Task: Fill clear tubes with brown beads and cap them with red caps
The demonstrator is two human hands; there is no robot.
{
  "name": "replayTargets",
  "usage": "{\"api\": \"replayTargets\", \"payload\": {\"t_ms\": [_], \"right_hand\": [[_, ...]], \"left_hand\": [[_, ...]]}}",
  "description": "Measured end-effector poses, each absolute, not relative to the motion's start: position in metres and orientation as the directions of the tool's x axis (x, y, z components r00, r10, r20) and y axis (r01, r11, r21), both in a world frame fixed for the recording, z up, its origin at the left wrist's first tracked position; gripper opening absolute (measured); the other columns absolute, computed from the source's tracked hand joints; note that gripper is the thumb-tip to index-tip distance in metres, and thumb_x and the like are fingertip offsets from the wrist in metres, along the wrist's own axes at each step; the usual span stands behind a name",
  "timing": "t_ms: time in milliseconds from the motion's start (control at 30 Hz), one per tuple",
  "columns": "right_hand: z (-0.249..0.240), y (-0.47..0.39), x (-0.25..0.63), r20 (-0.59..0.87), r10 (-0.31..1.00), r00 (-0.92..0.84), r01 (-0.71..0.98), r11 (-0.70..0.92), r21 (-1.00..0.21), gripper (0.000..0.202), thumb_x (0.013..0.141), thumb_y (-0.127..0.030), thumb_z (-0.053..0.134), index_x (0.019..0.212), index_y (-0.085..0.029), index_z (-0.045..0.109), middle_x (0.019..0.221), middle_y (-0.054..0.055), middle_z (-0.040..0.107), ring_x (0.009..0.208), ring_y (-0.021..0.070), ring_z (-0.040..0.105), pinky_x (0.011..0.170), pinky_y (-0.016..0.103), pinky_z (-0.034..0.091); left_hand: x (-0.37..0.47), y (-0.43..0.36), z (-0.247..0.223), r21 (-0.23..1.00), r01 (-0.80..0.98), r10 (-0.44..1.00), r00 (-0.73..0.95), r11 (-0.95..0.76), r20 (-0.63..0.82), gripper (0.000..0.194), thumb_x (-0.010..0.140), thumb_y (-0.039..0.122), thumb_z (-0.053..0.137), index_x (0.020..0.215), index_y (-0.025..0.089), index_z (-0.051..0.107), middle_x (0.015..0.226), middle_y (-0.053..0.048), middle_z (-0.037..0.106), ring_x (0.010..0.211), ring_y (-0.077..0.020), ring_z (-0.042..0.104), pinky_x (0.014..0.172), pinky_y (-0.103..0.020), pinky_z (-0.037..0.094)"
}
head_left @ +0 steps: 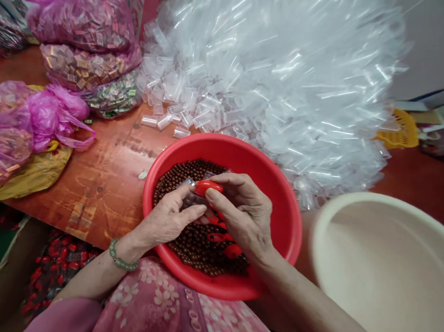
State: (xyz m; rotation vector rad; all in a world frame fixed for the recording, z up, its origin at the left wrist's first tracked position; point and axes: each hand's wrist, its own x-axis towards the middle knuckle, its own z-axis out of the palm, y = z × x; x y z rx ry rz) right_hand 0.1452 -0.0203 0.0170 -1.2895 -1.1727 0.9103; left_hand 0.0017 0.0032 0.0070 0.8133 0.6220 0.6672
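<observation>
A red basin (284, 202) holds many small brown balls (197, 252). Over it, my right hand (245, 209) pinches a glossy red cap (208, 187) between thumb and fingers. My left hand (172, 214), with a green bead bracelet at the wrist, is closed on a clear tube whose end touches the red cap. Part of the tube is hidden by the fingers. Below my right hand, several more red caps (232, 251) lie on the brown balls.
Behind the basin rises a large heap of clear plastic tubes (277, 82). Pink bags (85, 24) of small pieces stand at the back left. A cream tub (390, 271) is at the right. At the lower left, a box holds red-capped items (62, 261).
</observation>
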Motion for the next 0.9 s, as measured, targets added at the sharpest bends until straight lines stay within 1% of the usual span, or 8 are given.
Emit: {"api": "replayTargets", "payload": {"t_ms": [100, 200, 267, 467, 567, 667, 800, 900], "right_hand": [[0.014, -0.022, 0.147, 0.176, 0.961, 0.211, 0.202, 0.134, -0.97, 0.016, 0.081, -0.022, 0.072, 0.096, -0.028, 0.072, 0.083, -0.002, 0.071, 0.068, 0.011, 0.066, 0.059, 0.023, 0.055], [0.011, -0.024, 0.149, 0.21, 0.949, 0.233, 0.282, 0.141, -0.949, 0.018, 0.081, -0.022, 0.073, 0.097, -0.028, 0.074, 0.091, 0.0, 0.075, 0.08, 0.0147, 0.07, 0.076, 0.031, 0.058], [0.008, -0.025, 0.148, 0.215, 0.945, 0.248, 0.302, 0.135, -0.944, 0.018, 0.08, -0.023, 0.074, 0.098, -0.028, 0.074, 0.093, 0.001, 0.075, 0.085, 0.0168, 0.071, 0.083, 0.035, 0.057], [0.002, -0.023, 0.144, 0.199, 0.942, 0.272, 0.262, 0.126, -0.957, 0.013, 0.079, -0.028, 0.075, 0.093, -0.027, 0.074, 0.09, 0.001, 0.077, 0.082, 0.0177, 0.072, 0.08, 0.036, 0.058], [0.002, -0.023, 0.145, 0.233, 0.936, 0.262, 0.288, 0.155, -0.945, 0.011, 0.079, -0.026, 0.075, 0.09, -0.027, 0.075, 0.086, -0.001, 0.076, 0.078, 0.0157, 0.071, 0.077, 0.033, 0.058], [0.002, -0.023, 0.146, 0.218, 0.938, 0.27, 0.272, 0.143, -0.952, 0.009, 0.079, -0.025, 0.076, 0.088, -0.027, 0.075, 0.084, -0.001, 0.076, 0.076, 0.0143, 0.069, 0.076, 0.031, 0.058], [0.0, -0.022, 0.147, 0.118, 0.961, 0.249, 0.12, 0.09, -0.989, 0.009, 0.077, -0.028, 0.078, 0.085, -0.026, 0.074, 0.083, -0.001, 0.075, 0.075, 0.013, 0.069, 0.075, 0.029, 0.057], [-0.001, -0.023, 0.147, 0.111, 0.955, 0.274, 0.11, 0.083, -0.99, 0.008, 0.076, -0.028, 0.079, 0.083, -0.026, 0.074, 0.082, -0.002, 0.074, 0.074, 0.0125, 0.068, 0.075, 0.029, 0.057]], "left_hand": [[0.001, 0.003, 0.006, 0.826, -0.276, 0.747, 0.621, 0.491, -0.237, 0.024, 0.082, 0.028, 0.067, 0.099, 0.016, 0.055, 0.083, 0.001, 0.058, 0.073, -0.0095, 0.057, 0.073, -0.025, 0.049], [0.002, 0.002, 0.004, 0.875, -0.216, 0.757, 0.614, 0.434, -0.224, 0.015, 0.086, 0.025, 0.061, 0.096, 0.016, 0.054, 0.087, 0.0, 0.056, 0.076, -0.0102, 0.055, 0.075, -0.026, 0.049], [0.003, 0.002, 0.002, 0.914, -0.162, 0.769, 0.605, 0.372, -0.206, 0.012, 0.088, 0.023, 0.056, 0.097, 0.016, 0.054, 0.09, -0.002, 0.056, 0.079, -0.0117, 0.054, 0.078, -0.028, 0.049], [0.002, 0.003, -0.002, 0.968, -0.088, 0.785, 0.605, 0.237, -0.137, 0.025, 0.09, 0.024, 0.052, 0.114, 0.016, 0.053, 0.107, -0.007, 0.059, 0.091, -0.0162, 0.056, 0.085, -0.032, 0.05], [0.001, 0.003, -0.003, 0.974, -0.065, 0.781, 0.609, 0.218, -0.134, 0.023, 0.091, 0.026, 0.05, 0.111, 0.016, 0.054, 0.101, -0.006, 0.06, 0.086, -0.0153, 0.056, 0.081, -0.031, 0.05], [0.0, 0.002, 0.0, 0.987, 0.025, 0.779, 0.611, 0.158, -0.141, 0.019, 0.092, 0.026, 0.049, 0.107, 0.016, 0.054, 0.09, -0.004, 0.059, 0.08, -0.0153, 0.056, 0.078, -0.032, 0.051], [0.0, 0.002, 0.003, 0.988, 0.152, 0.804, 0.584, 0.026, -0.111, 0.019, 0.09, 0.022, 0.05, 0.108, 0.017, 0.054, 0.094, -0.006, 0.062, 0.089, -0.0195, 0.058, 0.088, -0.038, 0.049], [0.0, 0.003, 0.003, 0.986, 0.165, 0.796, 0.593, 0.024, -0.119, 0.017, 0.089, 0.021, 0.049, 0.105, 0.017, 0.054, 0.094, -0.006, 0.061, 0.089, -0.0192, 0.058, 0.09, -0.04, 0.048]]}}
